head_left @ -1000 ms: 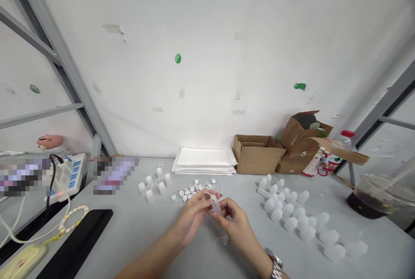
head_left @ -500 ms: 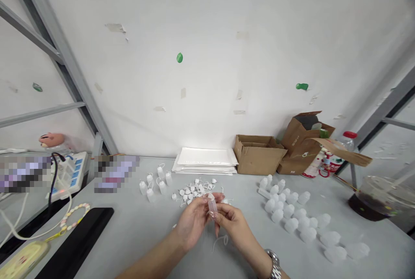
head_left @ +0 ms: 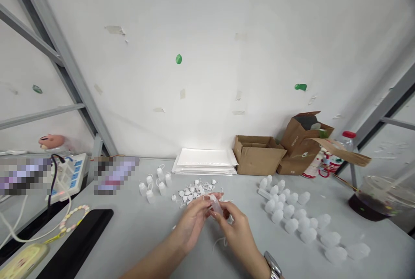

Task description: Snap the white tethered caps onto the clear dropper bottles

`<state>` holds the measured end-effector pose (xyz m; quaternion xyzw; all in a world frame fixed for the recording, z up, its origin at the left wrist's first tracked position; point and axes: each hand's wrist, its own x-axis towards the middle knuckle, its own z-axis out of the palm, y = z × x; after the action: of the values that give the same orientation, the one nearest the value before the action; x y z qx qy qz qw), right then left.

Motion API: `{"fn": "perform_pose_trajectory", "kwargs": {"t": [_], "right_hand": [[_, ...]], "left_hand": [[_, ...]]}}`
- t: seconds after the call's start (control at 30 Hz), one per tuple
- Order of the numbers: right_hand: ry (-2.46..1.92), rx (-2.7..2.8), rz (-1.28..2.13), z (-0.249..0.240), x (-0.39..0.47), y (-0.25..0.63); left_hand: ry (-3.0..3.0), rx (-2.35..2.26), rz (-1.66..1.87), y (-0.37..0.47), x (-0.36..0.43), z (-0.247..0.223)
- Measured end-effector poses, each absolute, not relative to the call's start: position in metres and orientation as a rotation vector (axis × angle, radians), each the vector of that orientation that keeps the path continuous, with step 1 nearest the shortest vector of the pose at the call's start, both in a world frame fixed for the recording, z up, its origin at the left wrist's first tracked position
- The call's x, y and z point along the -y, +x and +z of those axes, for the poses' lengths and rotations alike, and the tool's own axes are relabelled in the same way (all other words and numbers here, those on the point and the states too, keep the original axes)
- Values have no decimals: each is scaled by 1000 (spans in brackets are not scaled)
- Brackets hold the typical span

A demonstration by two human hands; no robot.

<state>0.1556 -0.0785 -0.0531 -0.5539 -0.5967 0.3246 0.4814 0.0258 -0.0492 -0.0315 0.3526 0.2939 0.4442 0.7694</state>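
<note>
In front of me both hands meet on a small translucent plastic bottle [head_left: 216,205], tilted, with a white looped cap at its top end. My right hand [head_left: 236,223] is closed round the bottle's body, thumb and fingers pinching it. The fingers of my left hand [head_left: 194,218] are closed at the cap end. Just behind the hands lies a loose pile of white caps [head_left: 194,190] with thin straps. To the left, several capped bottles [head_left: 149,195] stand upright. On the right lie many bottles without visible caps [head_left: 292,225]. A thin white strap [head_left: 220,241] rests on the table below my right hand.
A stack of white sheets or envelopes [head_left: 205,160] lies against the wall, beside an open cardboard box [head_left: 259,158] and a brown paper bag [head_left: 300,149]. A plastic cup of dark drink [head_left: 368,205] stands far right. Left are a black flat bar [head_left: 78,244], a beaded bracelet [head_left: 66,223] and a power strip [head_left: 73,177].
The bottle has tilted further, its lower end swinging right. My left thumb has come up to the cap end, and my right fingers have wrapped further round the body.
</note>
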Motion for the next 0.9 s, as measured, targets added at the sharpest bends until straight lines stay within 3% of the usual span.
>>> {"fn": "perform_pose_trajectory", "kwargs": {"t": [0.27, 0.9], "right_hand": [[-1074, 1223, 1354, -50, 67, 157], [-735, 1018, 1728, -39, 73, 159]], "left_hand": [[774, -684, 929, 24, 46, -30], [571, -590, 799, 23, 41, -36]]}}
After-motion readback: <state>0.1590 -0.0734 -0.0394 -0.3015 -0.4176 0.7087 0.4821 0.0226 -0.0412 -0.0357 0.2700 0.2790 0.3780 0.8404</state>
